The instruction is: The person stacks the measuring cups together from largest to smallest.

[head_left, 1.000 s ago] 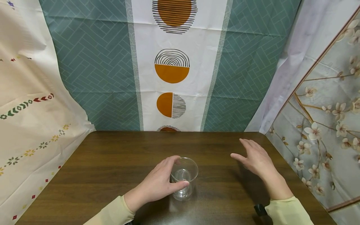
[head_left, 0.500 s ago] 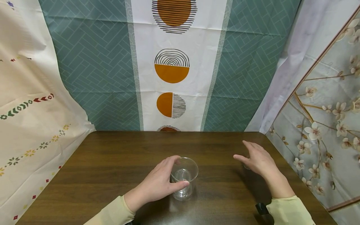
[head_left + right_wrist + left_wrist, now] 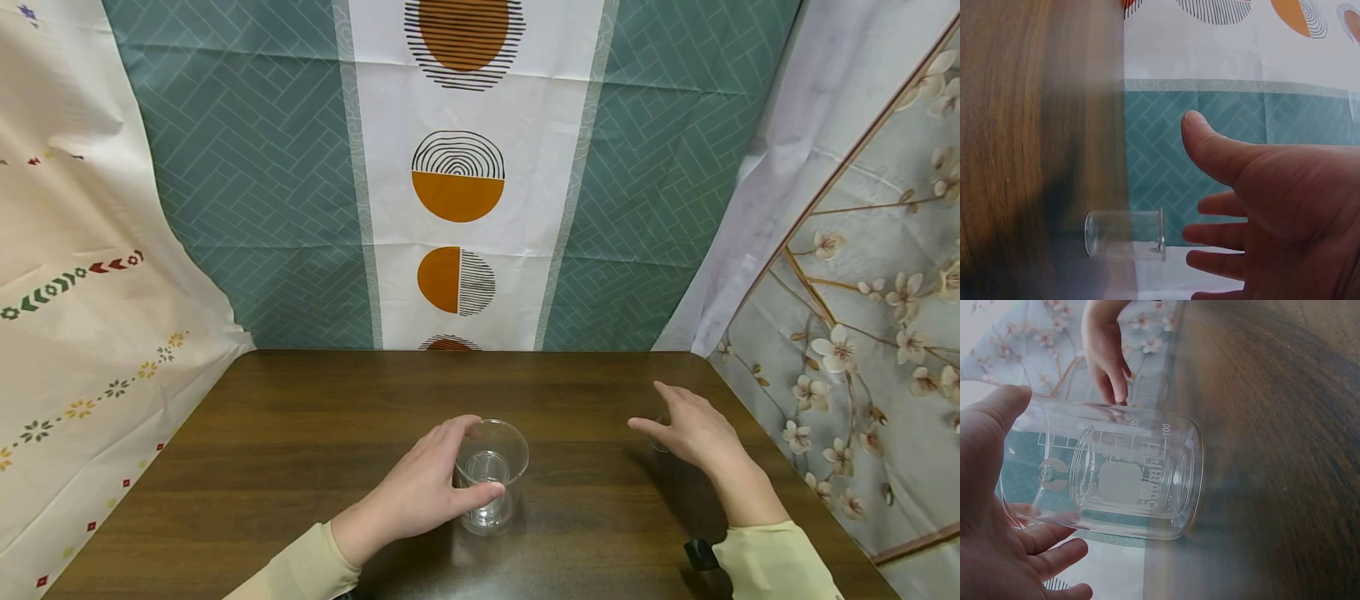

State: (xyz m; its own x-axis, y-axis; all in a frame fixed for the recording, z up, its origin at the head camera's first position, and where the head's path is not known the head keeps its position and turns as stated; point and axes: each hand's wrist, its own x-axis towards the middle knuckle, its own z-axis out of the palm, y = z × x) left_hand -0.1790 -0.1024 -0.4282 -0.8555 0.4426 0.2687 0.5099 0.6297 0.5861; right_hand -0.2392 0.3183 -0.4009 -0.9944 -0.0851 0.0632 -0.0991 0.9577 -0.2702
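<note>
A large glass beaker [image 3: 1054, 437], marked 500 ml, stands upright on the table, with a smaller glass beaker [image 3: 1121, 481] nested inside it. My left hand [image 3: 423, 483] holds the large beaker near its rim, thumb on the near side and fingers round the far side. At the right, my right hand [image 3: 697, 429] hovers over the table with thumb and fingers spread, holding nothing. Another small glass beaker [image 3: 1125, 234] stands upright on the table just beyond its fingertips in the right wrist view; in the head view that hand mostly hides it.
The brown wooden table [image 3: 300, 417] ends at a teal and white patterned curtain [image 3: 457, 200] behind. A cream cloth [image 3: 90, 292] hangs at the left, and a floral cloth [image 3: 862, 350] borders the right edge.
My right hand has drifted a little to the right and towards me, uncovering a bit of the small beaker's edge. The left hand and the nested beakers have stayed still.
</note>
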